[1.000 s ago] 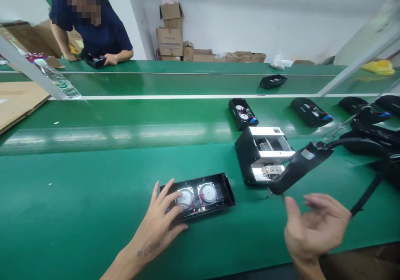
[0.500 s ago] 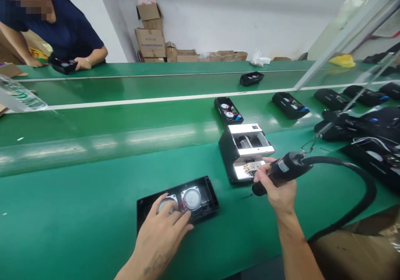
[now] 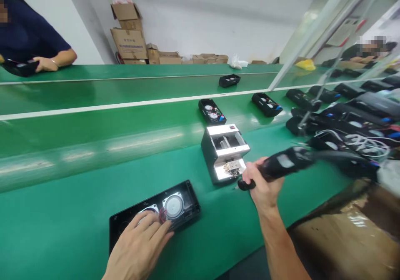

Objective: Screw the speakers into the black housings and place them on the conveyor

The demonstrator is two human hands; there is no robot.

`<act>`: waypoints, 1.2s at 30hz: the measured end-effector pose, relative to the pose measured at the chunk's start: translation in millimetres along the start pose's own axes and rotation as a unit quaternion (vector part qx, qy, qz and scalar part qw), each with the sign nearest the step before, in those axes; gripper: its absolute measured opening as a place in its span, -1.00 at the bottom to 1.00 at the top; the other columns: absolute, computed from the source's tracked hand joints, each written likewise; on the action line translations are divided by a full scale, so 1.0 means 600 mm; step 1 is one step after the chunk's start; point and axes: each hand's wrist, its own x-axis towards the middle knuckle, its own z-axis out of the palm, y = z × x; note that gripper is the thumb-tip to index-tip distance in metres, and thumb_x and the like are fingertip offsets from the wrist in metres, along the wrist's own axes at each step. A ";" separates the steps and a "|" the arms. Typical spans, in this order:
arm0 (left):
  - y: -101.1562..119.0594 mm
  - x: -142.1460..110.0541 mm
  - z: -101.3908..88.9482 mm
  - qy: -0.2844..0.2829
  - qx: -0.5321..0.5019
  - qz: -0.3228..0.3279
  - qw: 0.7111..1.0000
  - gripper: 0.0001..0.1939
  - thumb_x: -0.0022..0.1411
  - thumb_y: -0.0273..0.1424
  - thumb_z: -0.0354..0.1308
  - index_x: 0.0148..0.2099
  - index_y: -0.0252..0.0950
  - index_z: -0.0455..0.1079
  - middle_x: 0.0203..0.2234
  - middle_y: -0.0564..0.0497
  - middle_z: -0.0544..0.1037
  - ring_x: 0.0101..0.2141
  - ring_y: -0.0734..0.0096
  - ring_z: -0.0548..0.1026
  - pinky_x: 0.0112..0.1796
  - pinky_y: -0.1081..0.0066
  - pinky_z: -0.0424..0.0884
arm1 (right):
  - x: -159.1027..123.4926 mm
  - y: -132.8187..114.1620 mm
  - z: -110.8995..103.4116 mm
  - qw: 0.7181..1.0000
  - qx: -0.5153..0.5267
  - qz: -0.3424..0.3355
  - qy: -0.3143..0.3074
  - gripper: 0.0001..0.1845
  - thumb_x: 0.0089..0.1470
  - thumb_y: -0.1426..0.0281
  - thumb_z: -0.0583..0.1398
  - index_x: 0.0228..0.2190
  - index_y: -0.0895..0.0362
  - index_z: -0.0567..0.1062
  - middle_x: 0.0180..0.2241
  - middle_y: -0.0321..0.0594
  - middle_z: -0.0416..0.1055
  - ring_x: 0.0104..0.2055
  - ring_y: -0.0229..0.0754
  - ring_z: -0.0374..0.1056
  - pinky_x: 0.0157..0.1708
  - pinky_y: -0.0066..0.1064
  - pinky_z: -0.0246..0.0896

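Observation:
My left hand (image 3: 140, 240) lies over the near edge of a black speaker housing (image 3: 192, 207), fingers loosely bent and apart. Two round speakers are set in the housing; the right speaker (image 3: 173, 206) is in plain sight, while my fingers partly cover the left one. Red wires run between them. My right hand (image 3: 264, 184) is wrapped round a black electric screwdriver (image 3: 279, 163), its tip pointing left and a little down. The tip is just in front of a black and white screw feeder (image 3: 229, 151), above the green bench. Whether a screw sits on the tip cannot be made out.
Beyond the feeder, an open speaker housing (image 3: 212, 111) and another housing (image 3: 267, 104) lie on the green surface. Several more housings and white cables (image 3: 365, 144) crowd the right. A cardboard box (image 3: 343, 234) stands at lower right. Across the bench, a person (image 3: 46, 61) holds a black housing.
The view has turned right, so the scene shifts left. My right hand has shifted slightly with the screwdriver, which now lies flatter. My left hand stays on the speaker housing.

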 end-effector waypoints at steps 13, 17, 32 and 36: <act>0.000 -0.003 0.010 -0.008 0.011 0.005 1.000 -0.72 0.48 -0.40 0.01 -0.19 -0.21 0.56 -0.51 0.06 0.57 -0.43 0.26 0.50 -0.27 0.17 0.47 | 0.017 -0.041 0.043 0.993 0.009 -0.034 -0.109 -0.70 0.14 0.40 0.36 -0.15 0.04 0.37 -0.65 -0.57 0.30 -0.69 -0.30 0.20 -0.59 -0.37 0.19; 0.006 0.000 0.009 -0.021 -0.005 -0.013 1.000 -0.75 0.47 -0.39 0.04 -0.18 -0.22 0.54 -0.51 0.07 0.57 -0.42 0.27 0.49 -0.23 0.17 0.45 | -0.055 -0.074 0.075 0.973 0.155 0.007 -0.170 -0.69 0.25 0.40 0.28 -0.03 -0.04 0.34 -0.64 -0.58 0.20 -0.73 -0.33 0.11 -0.67 -0.43 0.09; 0.011 0.002 0.014 -0.022 -0.033 -0.025 0.999 -0.81 0.48 -0.37 0.06 -0.21 -0.22 0.45 -0.47 0.07 0.53 -0.39 0.24 0.40 -0.18 0.19 0.28 | -0.175 -0.041 0.147 0.954 0.146 0.046 -0.257 -0.77 0.29 0.28 0.28 -0.07 -0.01 0.38 -0.54 -0.46 0.22 -0.61 -0.26 0.19 -0.58 -0.31 0.23; 0.012 0.002 0.012 -0.024 -0.034 -0.022 0.999 -0.81 0.50 -0.37 0.04 -0.19 -0.23 0.45 -0.46 0.08 0.53 -0.39 0.25 0.39 -0.17 0.18 0.27 | -0.185 -0.028 0.147 0.953 0.136 0.049 -0.267 -0.82 0.29 0.29 0.27 -0.13 -0.02 0.37 -0.53 -0.44 0.22 -0.60 -0.26 0.20 -0.58 -0.31 0.23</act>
